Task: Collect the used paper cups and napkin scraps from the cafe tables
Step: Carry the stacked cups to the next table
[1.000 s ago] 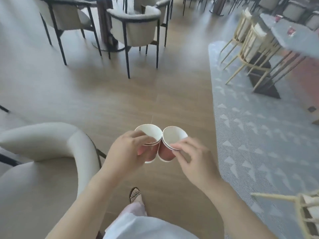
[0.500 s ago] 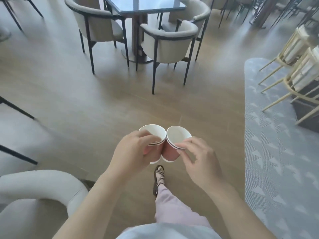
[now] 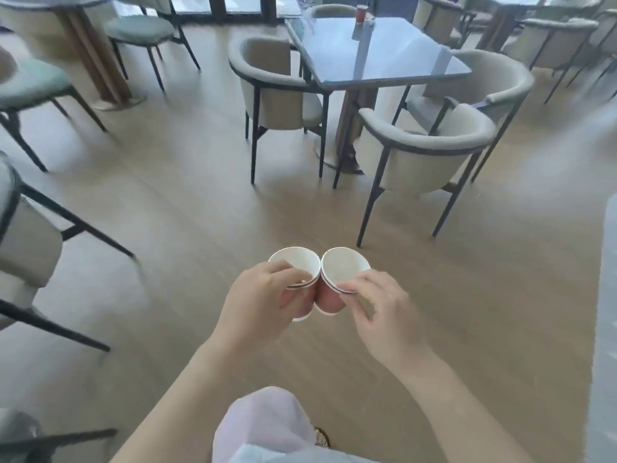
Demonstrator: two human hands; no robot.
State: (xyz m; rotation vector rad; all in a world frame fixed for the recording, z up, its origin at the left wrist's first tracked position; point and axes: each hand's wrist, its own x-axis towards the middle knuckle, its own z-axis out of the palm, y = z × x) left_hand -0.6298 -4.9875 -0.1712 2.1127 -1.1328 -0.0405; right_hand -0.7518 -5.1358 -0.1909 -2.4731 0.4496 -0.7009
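Observation:
I hold two red paper cups with white insides side by side in front of me, above the wooden floor. My left hand (image 3: 263, 305) grips the left paper cup (image 3: 297, 264) around its rim and side. My right hand (image 3: 380, 315) pinches the rim of the right paper cup (image 3: 342, 265). The two cups touch each other, and both look empty. Another red cup (image 3: 361, 14) stands at the far edge of the dark square table (image 3: 394, 61) ahead, with something pale and blurred beside it.
Cream armchairs (image 3: 424, 152) with black legs surround the table ahead. More chairs (image 3: 26, 242) stand on my left, and a round table on a wooden column (image 3: 83, 48) at the far left. A grey rug edge (image 3: 604, 329) runs along the right.
I have walked forward and turned; the square table with its chairs is now closer and more central. Both hands hold the cups in the same way.

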